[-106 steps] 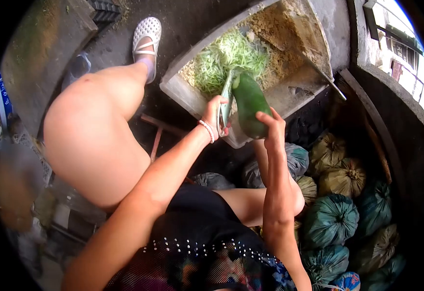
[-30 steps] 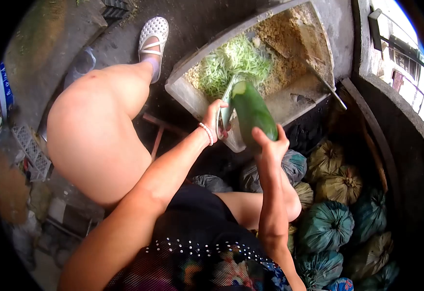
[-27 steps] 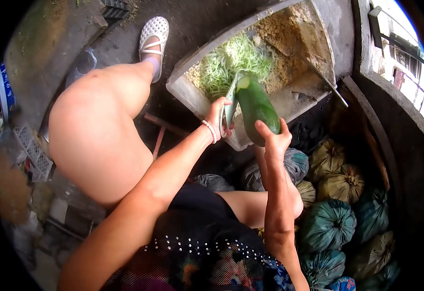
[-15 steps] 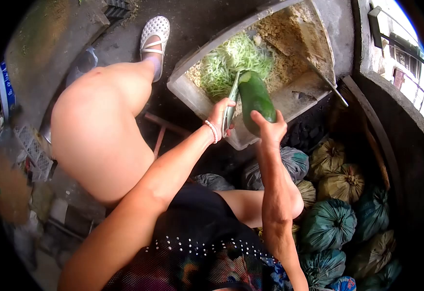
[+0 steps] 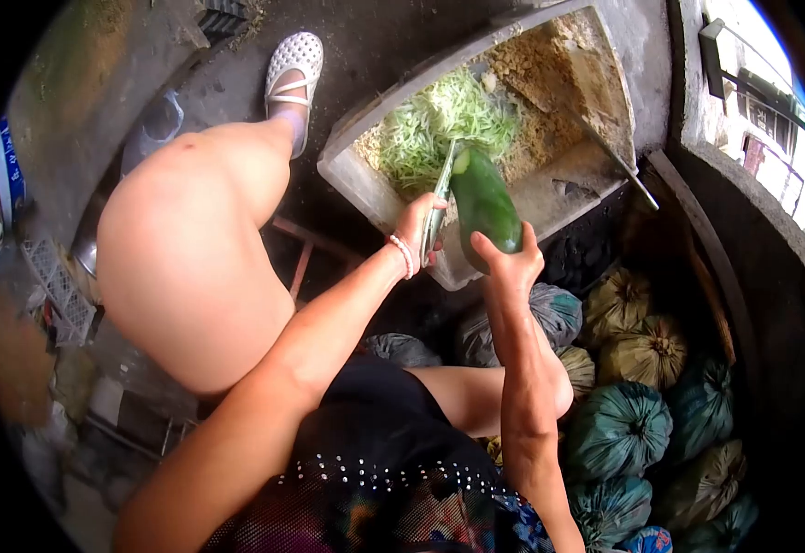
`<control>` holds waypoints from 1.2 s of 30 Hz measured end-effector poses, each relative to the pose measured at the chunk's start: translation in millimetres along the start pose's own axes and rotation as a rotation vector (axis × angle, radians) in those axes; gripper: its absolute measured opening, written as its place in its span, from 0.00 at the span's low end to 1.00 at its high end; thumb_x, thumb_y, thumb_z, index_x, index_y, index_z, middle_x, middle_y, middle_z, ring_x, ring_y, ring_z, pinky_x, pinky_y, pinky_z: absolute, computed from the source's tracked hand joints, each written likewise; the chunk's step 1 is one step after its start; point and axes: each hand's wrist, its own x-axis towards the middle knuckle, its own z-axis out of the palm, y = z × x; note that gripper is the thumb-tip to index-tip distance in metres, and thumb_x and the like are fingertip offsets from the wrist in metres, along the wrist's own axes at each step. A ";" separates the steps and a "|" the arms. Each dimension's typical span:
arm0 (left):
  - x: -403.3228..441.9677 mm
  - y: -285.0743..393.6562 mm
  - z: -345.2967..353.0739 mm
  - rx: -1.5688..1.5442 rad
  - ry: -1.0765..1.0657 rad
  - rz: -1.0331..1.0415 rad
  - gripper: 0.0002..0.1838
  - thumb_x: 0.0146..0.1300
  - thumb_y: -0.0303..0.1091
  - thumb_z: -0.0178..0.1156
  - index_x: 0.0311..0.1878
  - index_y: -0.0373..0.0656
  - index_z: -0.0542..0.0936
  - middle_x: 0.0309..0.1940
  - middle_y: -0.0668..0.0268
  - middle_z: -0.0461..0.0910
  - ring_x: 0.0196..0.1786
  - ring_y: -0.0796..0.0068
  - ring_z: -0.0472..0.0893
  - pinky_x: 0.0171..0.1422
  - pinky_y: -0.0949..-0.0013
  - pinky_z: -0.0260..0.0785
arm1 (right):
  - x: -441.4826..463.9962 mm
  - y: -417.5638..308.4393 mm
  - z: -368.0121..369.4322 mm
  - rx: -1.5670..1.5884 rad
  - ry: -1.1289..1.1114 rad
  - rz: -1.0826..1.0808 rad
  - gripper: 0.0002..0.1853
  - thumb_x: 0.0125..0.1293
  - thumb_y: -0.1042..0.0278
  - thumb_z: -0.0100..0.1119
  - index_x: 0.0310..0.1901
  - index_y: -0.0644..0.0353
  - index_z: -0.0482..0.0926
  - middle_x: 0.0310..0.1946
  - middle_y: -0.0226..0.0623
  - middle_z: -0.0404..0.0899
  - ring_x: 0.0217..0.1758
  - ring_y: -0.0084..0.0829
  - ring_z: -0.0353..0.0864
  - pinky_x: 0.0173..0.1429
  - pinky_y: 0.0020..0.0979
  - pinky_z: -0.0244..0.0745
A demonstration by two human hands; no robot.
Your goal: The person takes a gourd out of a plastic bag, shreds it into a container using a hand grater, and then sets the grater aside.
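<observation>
Left hand (image 5: 417,227): we see fingers gripping 1 flat tool (image 5: 444,181);
Right hand (image 5: 510,258): fingers clasping 1 gourd (image 5: 485,198);
Tub (image 5: 550,196): green shreds (image 5: 439,112)

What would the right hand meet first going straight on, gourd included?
Right hand: probably the green shreds in the tub, gourd leading. The flat tool is right beside the gourd and may come first; depth is unclear.

The bare left arm (image 5: 278,382) slants toward 1 o'clock, left grip (image 5: 418,229) curled tight; the right arm (image 5: 528,396) points between 11 and 12, right grip (image 5: 511,262) wrapped closed, its thumb (image 5: 486,249) aimed at 10 o'clock
</observation>
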 end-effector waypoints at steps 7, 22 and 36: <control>-0.5 1.5 0.9 -0.061 -0.083 -0.024 0.20 0.48 0.59 0.56 0.34 0.52 0.76 0.22 0.73 0.74 0.19 0.77 0.70 0.18 0.72 0.51 | -78.8 -32.9 -71.5 -0.054 -0.129 -0.254 0.49 0.36 0.52 0.78 0.60 0.75 0.70 0.51 0.56 0.79 0.56 0.46 0.80 0.63 0.40 0.72; -5.3 1.9 5.5 -0.145 -0.067 0.010 0.20 0.47 0.59 0.58 0.31 0.52 0.76 0.21 0.73 0.71 0.20 0.76 0.70 0.18 0.70 0.55 | -58.8 -28.5 -45.4 -0.184 -0.068 -0.270 0.47 0.36 0.53 0.78 0.58 0.72 0.72 0.47 0.56 0.81 0.51 0.46 0.83 0.58 0.40 0.75; 7.8 -7.0 5.9 -0.176 -0.075 -0.063 0.22 0.45 0.60 0.60 0.34 0.54 0.74 0.23 0.70 0.70 0.19 0.72 0.69 0.15 0.67 0.55 | 8.0 23.7 18.4 0.095 0.031 0.072 0.44 0.53 0.51 0.72 0.66 0.70 0.64 0.61 0.53 0.71 0.64 0.45 0.71 0.67 0.40 0.66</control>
